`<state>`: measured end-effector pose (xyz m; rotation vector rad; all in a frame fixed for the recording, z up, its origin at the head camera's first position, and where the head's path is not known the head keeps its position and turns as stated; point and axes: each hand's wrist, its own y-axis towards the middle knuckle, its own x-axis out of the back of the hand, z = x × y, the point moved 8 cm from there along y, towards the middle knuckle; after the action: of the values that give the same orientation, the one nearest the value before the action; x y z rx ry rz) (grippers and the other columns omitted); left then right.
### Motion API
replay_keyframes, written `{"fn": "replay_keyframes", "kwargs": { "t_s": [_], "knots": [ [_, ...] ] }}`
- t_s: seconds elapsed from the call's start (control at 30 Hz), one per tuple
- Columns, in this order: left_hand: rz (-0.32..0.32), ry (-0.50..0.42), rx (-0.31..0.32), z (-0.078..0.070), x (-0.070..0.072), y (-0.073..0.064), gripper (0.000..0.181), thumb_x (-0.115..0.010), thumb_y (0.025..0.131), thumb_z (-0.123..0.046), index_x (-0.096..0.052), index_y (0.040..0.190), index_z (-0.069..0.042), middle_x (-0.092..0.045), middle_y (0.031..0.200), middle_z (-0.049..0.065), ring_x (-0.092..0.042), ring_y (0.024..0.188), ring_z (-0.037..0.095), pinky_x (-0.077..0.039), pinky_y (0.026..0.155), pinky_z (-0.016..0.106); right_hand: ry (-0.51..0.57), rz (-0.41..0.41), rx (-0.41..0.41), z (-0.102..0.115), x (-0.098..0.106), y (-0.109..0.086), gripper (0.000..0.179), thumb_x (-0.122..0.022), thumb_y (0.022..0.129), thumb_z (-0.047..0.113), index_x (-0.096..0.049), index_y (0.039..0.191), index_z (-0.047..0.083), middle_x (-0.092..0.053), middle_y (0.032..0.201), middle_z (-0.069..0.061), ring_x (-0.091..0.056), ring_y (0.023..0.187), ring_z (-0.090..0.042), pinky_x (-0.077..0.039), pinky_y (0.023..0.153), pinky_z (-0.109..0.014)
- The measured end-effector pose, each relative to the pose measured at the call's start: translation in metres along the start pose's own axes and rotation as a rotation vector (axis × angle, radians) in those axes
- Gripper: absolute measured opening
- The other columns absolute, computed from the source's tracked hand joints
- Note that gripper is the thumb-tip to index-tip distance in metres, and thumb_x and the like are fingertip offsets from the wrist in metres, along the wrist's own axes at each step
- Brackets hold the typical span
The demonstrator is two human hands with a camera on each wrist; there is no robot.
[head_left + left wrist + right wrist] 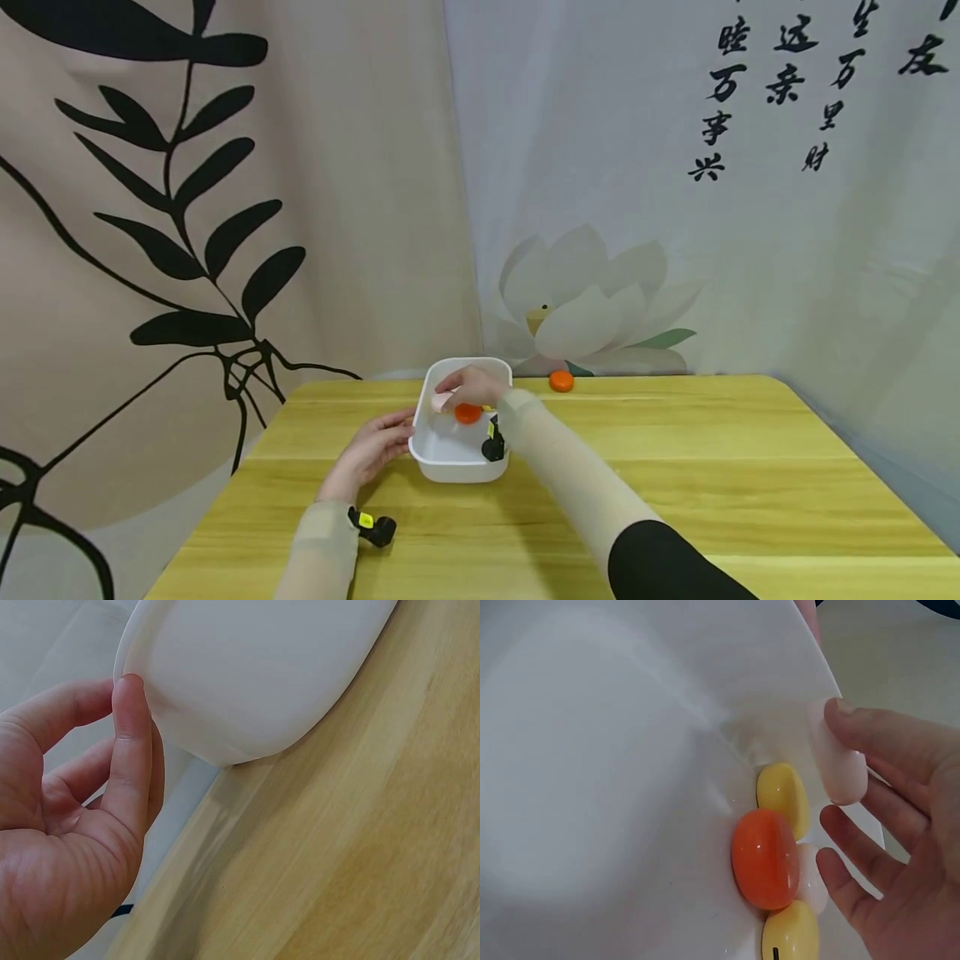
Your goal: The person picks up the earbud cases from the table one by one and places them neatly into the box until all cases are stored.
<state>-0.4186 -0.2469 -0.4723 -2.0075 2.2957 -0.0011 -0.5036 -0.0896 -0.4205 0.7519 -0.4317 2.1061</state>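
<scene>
My right hand is over the white rectangular container and pinches a pale pink, smooth oval piece between thumb and fingers near the container's wall. Beneath it, inside the container, an orange piece lies against a yellow piece, a second yellow piece and a partly hidden pale piece. My left hand is at the container's left side, with fingertips against the outer wall by the rim.
Another round orange piece is at the far edge of the wooden table, right of the container. Behind the table hangs a printed cloth with dark leaves, a lotus and writing.
</scene>
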Motion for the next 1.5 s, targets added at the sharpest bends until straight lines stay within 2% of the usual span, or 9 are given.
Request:
{"fn": "replay_keyframes", "kwargs": {
  "t_s": [0.2, 0.47, 0.7, 0.93, 1.1, 1.2, 1.43, 1.5],
  "knots": [
    [0.008, 0.011, -0.005, 0.0, 0.001, 0.0, 0.051, -0.06, 0.094, -0.002, -0.042, 0.141, 0.01, -0.061, 0.116, 0.018, -0.064, 0.085, 0.016, -0.055, 0.076, 0.027, 0.024, 0.014, 0.004, 0.003, -0.002, 0.001, 0.038, -0.078, 0.079, 0.017, -0.071, 0.116, 0.011, -0.069, 0.113, 0.0, -0.058, 0.1, -0.013, -0.045, 0.094, -0.028],
    [0.035, -0.005, -0.018, 0.0, -0.001, -0.001, 0.053, -0.058, 0.095, -0.001, -0.038, 0.142, 0.011, -0.059, 0.12, 0.021, -0.064, 0.086, 0.014, -0.055, 0.076, 0.025, 0.052, -0.003, 0.011, 0.005, -0.001, -0.001, 0.038, -0.076, 0.081, 0.017, -0.07, 0.118, 0.012, -0.068, 0.115, 0.001, -0.058, 0.101, -0.014, -0.046, 0.094, -0.03],
    [0.041, -0.016, -0.021, 0.0, -0.002, -0.001, 0.052, -0.057, 0.095, 0.0, -0.038, 0.142, 0.011, -0.057, 0.122, 0.024, -0.064, 0.086, 0.016, -0.055, 0.076, 0.025, 0.021, 0.026, 0.03, -0.002, -0.004, 0.008, 0.039, -0.078, 0.079, 0.014, -0.071, 0.117, 0.011, -0.069, 0.114, 0.001, -0.059, 0.1, -0.012, -0.045, 0.093, -0.027],
    [0.029, -0.011, -0.007, 0.001, 0.0, 0.001, 0.051, -0.057, 0.096, -0.001, -0.039, 0.142, 0.01, -0.054, 0.127, 0.027, -0.064, 0.087, 0.016, -0.055, 0.076, 0.024, 0.039, 0.051, 0.001, -0.007, -0.007, 0.011, 0.036, -0.079, 0.078, 0.012, -0.072, 0.114, 0.011, -0.07, 0.11, 0.002, -0.06, 0.094, -0.011, -0.046, 0.09, -0.025],
    [0.039, -0.012, -0.014, 0.001, -0.001, 0.001, 0.052, -0.057, 0.096, -0.001, -0.038, 0.142, 0.01, -0.058, 0.123, 0.022, -0.063, 0.084, 0.013, -0.054, 0.074, 0.023, 0.073, 0.087, -0.016, -0.009, -0.011, 0.012, 0.036, -0.08, 0.076, 0.008, -0.072, 0.112, 0.007, -0.07, 0.106, 0.0, -0.06, 0.086, -0.01, -0.048, 0.083, -0.022],
    [0.046, -0.017, -0.017, 0.0, -0.002, 0.001, 0.052, -0.057, 0.096, -0.001, -0.038, 0.143, 0.01, -0.06, 0.12, 0.018, -0.063, 0.083, 0.012, -0.054, 0.073, 0.022, 0.077, 0.108, -0.034, -0.01, -0.013, 0.012, 0.038, -0.08, 0.076, 0.007, -0.071, 0.113, 0.005, -0.07, 0.108, -0.003, -0.06, 0.084, -0.011, -0.05, 0.083, -0.025],
    [0.042, -0.007, -0.011, 0.0, -0.002, 0.0, 0.048, -0.052, 0.098, 0.001, -0.038, 0.143, 0.009, -0.057, 0.123, 0.02, -0.063, 0.088, 0.016, -0.054, 0.074, 0.023, 0.042, 0.123, -0.087, -0.012, -0.015, 0.01, 0.039, -0.077, 0.082, 0.013, -0.069, 0.12, 0.008, -0.066, 0.122, -0.007, -0.059, 0.104, -0.016, -0.047, 0.094, -0.031],
    [0.038, -0.003, -0.008, 0.0, -0.001, 0.0, 0.048, -0.052, 0.098, 0.001, -0.038, 0.143, 0.009, -0.056, 0.124, 0.022, -0.063, 0.089, 0.017, -0.054, 0.075, 0.023, 0.049, 0.128, -0.089, -0.011, -0.015, 0.009, 0.039, -0.077, 0.082, 0.013, -0.069, 0.12, 0.007, -0.066, 0.122, -0.007, -0.059, 0.104, -0.018, -0.047, 0.095, -0.033]
  ]
}}
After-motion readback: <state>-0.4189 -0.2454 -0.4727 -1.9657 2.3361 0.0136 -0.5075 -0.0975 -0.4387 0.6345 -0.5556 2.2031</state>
